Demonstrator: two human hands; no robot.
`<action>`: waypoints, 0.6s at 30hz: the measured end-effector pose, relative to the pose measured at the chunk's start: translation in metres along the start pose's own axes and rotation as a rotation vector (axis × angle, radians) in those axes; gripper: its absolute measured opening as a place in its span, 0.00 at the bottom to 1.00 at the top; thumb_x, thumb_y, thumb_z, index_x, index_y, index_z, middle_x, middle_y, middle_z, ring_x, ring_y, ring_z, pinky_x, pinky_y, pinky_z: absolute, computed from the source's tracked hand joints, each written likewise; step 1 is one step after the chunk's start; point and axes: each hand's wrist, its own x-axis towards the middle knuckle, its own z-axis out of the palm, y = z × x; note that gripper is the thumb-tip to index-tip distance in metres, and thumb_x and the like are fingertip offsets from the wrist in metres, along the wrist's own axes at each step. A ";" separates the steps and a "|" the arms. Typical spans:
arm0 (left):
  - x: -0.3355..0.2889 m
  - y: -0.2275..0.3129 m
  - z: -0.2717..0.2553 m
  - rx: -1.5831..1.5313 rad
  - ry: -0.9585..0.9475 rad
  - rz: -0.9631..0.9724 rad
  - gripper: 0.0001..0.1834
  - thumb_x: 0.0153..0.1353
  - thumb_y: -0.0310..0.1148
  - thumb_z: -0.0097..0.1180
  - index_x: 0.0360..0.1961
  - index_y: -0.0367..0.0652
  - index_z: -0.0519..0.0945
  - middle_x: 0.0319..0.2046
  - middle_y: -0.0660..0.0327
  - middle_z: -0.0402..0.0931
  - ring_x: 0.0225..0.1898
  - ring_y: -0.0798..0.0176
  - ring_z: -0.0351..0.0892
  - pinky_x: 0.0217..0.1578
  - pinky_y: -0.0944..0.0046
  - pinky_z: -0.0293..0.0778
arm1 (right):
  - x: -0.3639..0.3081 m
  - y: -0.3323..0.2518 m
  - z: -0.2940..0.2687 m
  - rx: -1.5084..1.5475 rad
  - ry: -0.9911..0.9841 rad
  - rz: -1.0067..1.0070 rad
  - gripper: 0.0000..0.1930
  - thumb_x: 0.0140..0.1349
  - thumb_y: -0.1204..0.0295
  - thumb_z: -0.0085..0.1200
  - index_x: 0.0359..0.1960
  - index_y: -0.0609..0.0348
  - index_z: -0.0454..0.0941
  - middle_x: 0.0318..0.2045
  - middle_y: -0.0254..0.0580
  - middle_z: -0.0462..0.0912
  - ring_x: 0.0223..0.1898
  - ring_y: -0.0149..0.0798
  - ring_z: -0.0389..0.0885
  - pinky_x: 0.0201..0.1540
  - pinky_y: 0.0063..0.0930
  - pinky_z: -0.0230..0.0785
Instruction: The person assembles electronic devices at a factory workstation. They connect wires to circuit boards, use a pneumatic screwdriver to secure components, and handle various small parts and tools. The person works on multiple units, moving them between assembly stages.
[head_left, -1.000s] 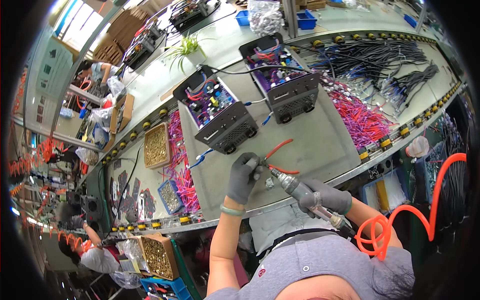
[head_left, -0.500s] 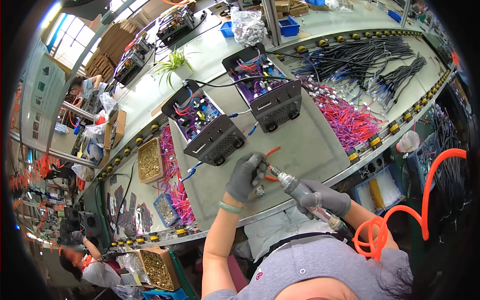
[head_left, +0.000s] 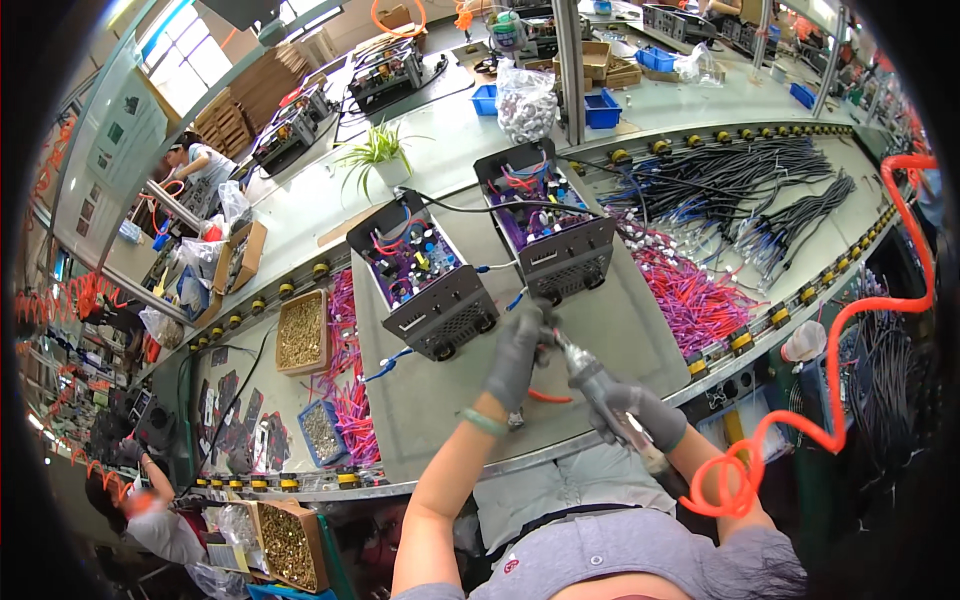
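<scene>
My right hand (head_left: 648, 418), in a grey glove, is wrapped round a silver air screwdriver (head_left: 598, 385). An orange coiled hose runs near the tool's rear end. The driver points up and left, its tip close to my left fingers. My left hand (head_left: 515, 360), also gloved, has its fingers closed beside that tip; whatever they pinch is hidden. Just beyond are two open black units with purple circuit boards, a left unit (head_left: 425, 275) and a right unit (head_left: 550, 225). An orange-red piece of tubing or wire (head_left: 549, 397) and a small grey part (head_left: 516, 419) lie below my hands.
Red and purple wires (head_left: 690, 295) are heaped right of the grey work board (head_left: 425, 415), with black cables (head_left: 720, 170) behind. Left stand a box of brass-coloured parts (head_left: 302, 330) and a blue bin (head_left: 322, 432). The orange hose (head_left: 835, 370) loops at right. Co-workers sit at far left.
The view has tilted up a little. Both hands and the screwdriver have moved forward, closer to the right unit, and the driver points more steeply away from me. Left fingers stay closed.
</scene>
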 end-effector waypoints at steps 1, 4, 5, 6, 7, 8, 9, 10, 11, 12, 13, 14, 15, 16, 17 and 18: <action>0.006 -0.001 0.003 -0.038 0.134 0.057 0.22 0.71 0.50 0.46 0.43 0.39 0.77 0.31 0.63 0.76 0.29 0.71 0.74 0.26 0.71 0.70 | 0.003 -0.007 0.007 -0.018 0.037 -0.048 0.26 0.61 0.57 0.54 0.58 0.57 0.66 0.22 0.36 0.74 0.17 0.30 0.74 0.18 0.24 0.68; 0.049 -0.010 -0.001 0.095 0.297 0.229 0.25 0.70 0.51 0.46 0.47 0.37 0.77 0.37 0.62 0.77 0.40 0.70 0.74 0.36 0.66 0.72 | 0.012 -0.046 0.035 -0.094 0.163 -0.145 0.29 0.60 0.47 0.56 0.53 0.55 0.67 0.25 0.34 0.76 0.20 0.27 0.75 0.20 0.20 0.68; 0.060 -0.008 -0.003 0.093 0.352 0.234 0.24 0.70 0.51 0.47 0.47 0.37 0.77 0.38 0.62 0.77 0.40 0.70 0.74 0.37 0.66 0.72 | 0.017 -0.052 0.040 -0.114 0.169 -0.142 0.29 0.60 0.47 0.56 0.52 0.55 0.67 0.25 0.34 0.76 0.19 0.27 0.75 0.20 0.20 0.68; 0.080 -0.017 -0.017 0.041 0.239 0.193 0.20 0.71 0.49 0.43 0.47 0.46 0.78 0.41 0.65 0.79 0.41 0.69 0.77 0.43 0.63 0.73 | 0.022 -0.057 0.045 -0.135 0.174 -0.138 0.28 0.60 0.48 0.57 0.52 0.55 0.67 0.25 0.34 0.75 0.19 0.26 0.75 0.20 0.20 0.69; 0.099 -0.022 -0.015 -0.010 0.254 0.114 0.19 0.71 0.49 0.43 0.46 0.46 0.78 0.40 0.65 0.80 0.40 0.68 0.78 0.42 0.63 0.74 | 0.021 -0.060 0.045 -0.149 0.208 -0.136 0.28 0.60 0.48 0.57 0.52 0.55 0.67 0.24 0.33 0.75 0.19 0.26 0.75 0.20 0.20 0.69; 0.111 -0.019 -0.014 -0.054 0.283 0.043 0.18 0.71 0.48 0.44 0.45 0.46 0.79 0.39 0.65 0.80 0.39 0.68 0.78 0.42 0.64 0.75 | 0.024 -0.060 0.044 -0.127 0.200 -0.132 0.27 0.60 0.49 0.57 0.51 0.54 0.67 0.24 0.33 0.75 0.19 0.26 0.75 0.20 0.20 0.69; 0.122 -0.017 -0.014 -0.098 0.312 -0.028 0.18 0.71 0.47 0.44 0.44 0.46 0.79 0.38 0.65 0.81 0.38 0.67 0.79 0.42 0.64 0.75 | 0.030 -0.057 0.040 -0.105 0.192 -0.127 0.26 0.60 0.49 0.57 0.51 0.54 0.68 0.24 0.33 0.75 0.18 0.26 0.75 0.20 0.20 0.69; 0.120 -0.011 -0.007 -0.317 0.254 -0.065 0.16 0.71 0.46 0.46 0.43 0.46 0.80 0.35 0.64 0.82 0.34 0.65 0.80 0.41 0.63 0.78 | 0.032 -0.054 0.037 -0.077 0.190 -0.117 0.25 0.60 0.50 0.57 0.50 0.54 0.68 0.24 0.33 0.75 0.18 0.27 0.75 0.19 0.20 0.70; 0.120 -0.006 -0.003 -0.366 0.215 -0.084 0.16 0.71 0.45 0.47 0.43 0.46 0.80 0.35 0.64 0.82 0.35 0.65 0.81 0.41 0.63 0.78 | 0.032 -0.053 0.036 -0.079 0.195 -0.123 0.25 0.61 0.50 0.56 0.50 0.54 0.68 0.24 0.33 0.75 0.18 0.27 0.75 0.19 0.20 0.70; 0.120 -0.002 0.000 -0.414 0.175 -0.105 0.15 0.71 0.45 0.48 0.43 0.46 0.80 0.35 0.63 0.82 0.35 0.64 0.81 0.41 0.63 0.79 | 0.032 -0.053 0.035 -0.081 0.202 -0.130 0.24 0.61 0.51 0.56 0.50 0.54 0.68 0.24 0.33 0.75 0.18 0.27 0.75 0.19 0.20 0.70; 0.118 0.001 -0.005 -0.461 0.148 -0.119 0.15 0.71 0.45 0.48 0.43 0.46 0.80 0.36 0.63 0.83 0.35 0.64 0.81 0.41 0.63 0.79 | 0.034 -0.051 0.038 -0.084 0.195 -0.131 0.23 0.61 0.51 0.56 0.50 0.53 0.68 0.24 0.33 0.75 0.18 0.27 0.75 0.19 0.20 0.70; 0.120 0.000 -0.011 -0.445 0.137 -0.116 0.15 0.71 0.44 0.48 0.43 0.46 0.80 0.36 0.63 0.83 0.35 0.63 0.81 0.41 0.63 0.79 | 0.035 -0.050 0.041 -0.077 0.192 -0.145 0.23 0.62 0.52 0.56 0.50 0.54 0.68 0.24 0.33 0.75 0.18 0.27 0.75 0.19 0.20 0.70; 0.124 -0.003 -0.018 -0.429 0.126 -0.114 0.14 0.71 0.44 0.49 0.43 0.46 0.80 0.36 0.62 0.83 0.35 0.63 0.82 0.41 0.63 0.80 | 0.036 -0.048 0.045 -0.070 0.190 -0.161 0.23 0.62 0.52 0.55 0.49 0.54 0.68 0.24 0.33 0.75 0.18 0.27 0.75 0.19 0.20 0.70; 0.125 -0.003 -0.021 -0.417 0.113 -0.113 0.14 0.71 0.43 0.49 0.43 0.46 0.80 0.37 0.62 0.83 0.36 0.63 0.82 0.41 0.63 0.80 | 0.037 -0.047 0.048 -0.066 0.192 -0.175 0.23 0.62 0.52 0.55 0.49 0.54 0.68 0.24 0.33 0.75 0.18 0.27 0.75 0.19 0.20 0.70; 0.127 -0.004 -0.023 -0.415 0.103 -0.118 0.13 0.71 0.42 0.49 0.43 0.46 0.80 0.37 0.62 0.83 0.36 0.63 0.82 0.41 0.63 0.80 | 0.038 -0.045 0.051 -0.057 0.200 -0.182 0.23 0.62 0.52 0.55 0.49 0.54 0.68 0.24 0.33 0.75 0.18 0.27 0.75 0.20 0.20 0.70; 0.129 -0.005 -0.026 -0.413 0.094 -0.123 0.13 0.71 0.42 0.50 0.43 0.46 0.80 0.37 0.62 0.83 0.36 0.62 0.82 0.41 0.63 0.80 | 0.039 -0.043 0.054 -0.047 0.207 -0.189 0.23 0.62 0.52 0.55 0.49 0.54 0.68 0.24 0.33 0.75 0.18 0.26 0.75 0.20 0.20 0.70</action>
